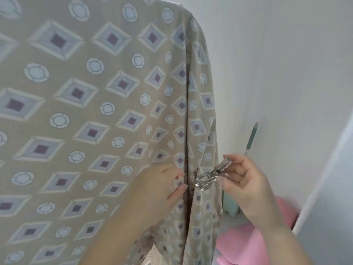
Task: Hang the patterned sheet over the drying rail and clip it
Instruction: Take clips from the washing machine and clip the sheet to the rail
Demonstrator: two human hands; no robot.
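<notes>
Squeezing a shiny metal spring clip (211, 175) between thumb and fingers, the right hand (250, 185) brought its open end against a hanging fold of the beige cotton sheet printed with diamonds and pale circles (107, 104), at about 4 o'clock in the view. The left hand (159, 185) held nothing, its fingers half-curled and pressed on the cloth just at 9 o'clock of the clip. The sheet already hung from above, its top edge draped at 12 o'clock; the rail itself was hidden beneath it. Judging from this, the clip risked catching only one thin layer and slipping off, or biting cloth well below the rail, leaving the sheet free to slide. A green-handled pole (251, 138) leaned at 2 o'clock, clear of the work.
</notes>
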